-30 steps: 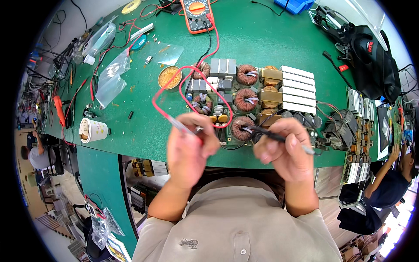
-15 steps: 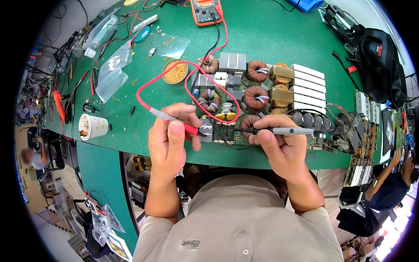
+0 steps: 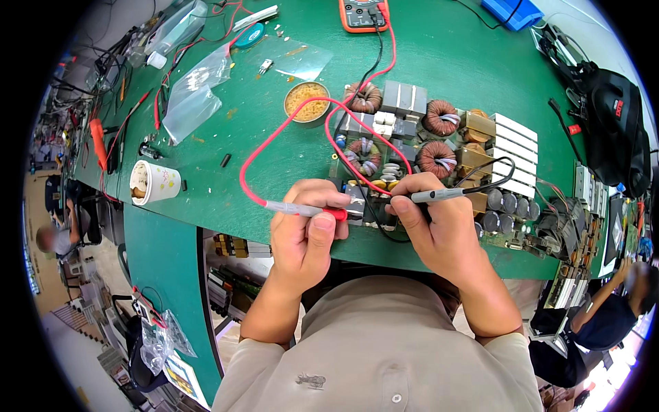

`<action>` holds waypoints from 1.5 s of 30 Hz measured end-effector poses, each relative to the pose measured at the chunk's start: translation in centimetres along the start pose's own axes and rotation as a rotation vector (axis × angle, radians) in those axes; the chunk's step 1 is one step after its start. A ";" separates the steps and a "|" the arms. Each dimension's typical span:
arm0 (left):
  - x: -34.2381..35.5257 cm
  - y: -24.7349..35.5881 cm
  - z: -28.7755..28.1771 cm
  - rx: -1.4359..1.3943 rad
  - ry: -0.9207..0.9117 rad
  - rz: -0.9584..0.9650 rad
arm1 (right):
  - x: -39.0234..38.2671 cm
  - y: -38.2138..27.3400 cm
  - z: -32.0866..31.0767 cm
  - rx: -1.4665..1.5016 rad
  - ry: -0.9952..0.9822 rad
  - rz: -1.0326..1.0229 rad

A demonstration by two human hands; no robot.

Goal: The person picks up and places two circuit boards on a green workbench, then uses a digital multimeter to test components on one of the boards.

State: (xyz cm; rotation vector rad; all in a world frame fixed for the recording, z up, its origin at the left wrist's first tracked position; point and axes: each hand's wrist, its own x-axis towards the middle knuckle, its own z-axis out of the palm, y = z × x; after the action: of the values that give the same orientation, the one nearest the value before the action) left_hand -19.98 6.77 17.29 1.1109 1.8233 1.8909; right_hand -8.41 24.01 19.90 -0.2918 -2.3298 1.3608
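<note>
- the left hand [image 3: 305, 226] pinches a red probe [image 3: 295, 208] between thumb and curled fingers; the probe now lies nearly level, where half a second ago it slanted down to the right.
- the right hand [image 3: 439, 223] closes on a grey-and-black probe [image 3: 437, 195], fingertips bunched at its front end.
- the two hands have drawn nearer each other, their fingertips apart by a narrower gap above the near edge of a circuit board [image 3: 408, 151]; whether either probe tip touches it cannot be told.
- the board lies on a green bench [image 3: 240, 158], its copper-wound coils in view beyond the hands.
- the view has shifted: bench things sit farther right in it, and the upper edge now cuts more off an orange multimeter [image 3: 364, 15].
- a round tin of amber granules [image 3: 307, 101] stands just left of the board, as before.
</note>
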 end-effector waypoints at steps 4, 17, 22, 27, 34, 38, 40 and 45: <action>-0.6 0.4 -0.3 0.025 0.019 -0.011 | 0.8 -0.4 0.2 -0.075 -0.058 0.009; -1.6 -0.4 -0.2 0.152 -0.019 0.119 | 1.9 -1.3 -0.4 -0.212 -0.213 -0.074; -1.8 -0.5 -0.2 0.206 -0.024 0.184 | 2.3 -1.9 -0.5 -0.206 -0.252 -0.058; -2.4 -0.4 -0.2 0.276 -0.039 0.246 | 2.4 -1.4 -0.5 -0.120 -0.246 0.002; -3.2 -0.1 -0.2 0.290 -0.090 0.306 | 2.0 -0.8 -0.6 -0.074 -0.208 -0.005; -3.5 -0.6 0.1 0.254 -0.080 0.315 | 2.0 -0.4 -0.7 -0.086 -0.216 -0.017; -3.6 -0.6 0.5 0.323 -0.094 0.332 | 2.0 -0.5 -0.6 -0.045 -0.210 -0.012; -4.5 -0.2 1.8 0.441 -0.128 0.345 | 2.0 0.0 -0.8 -0.035 -0.199 -0.083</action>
State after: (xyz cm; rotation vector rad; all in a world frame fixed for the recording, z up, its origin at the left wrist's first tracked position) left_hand -15.81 4.99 15.46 1.7470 2.1428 1.5628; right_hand -9.82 25.40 20.74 -0.0709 -2.4987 1.3649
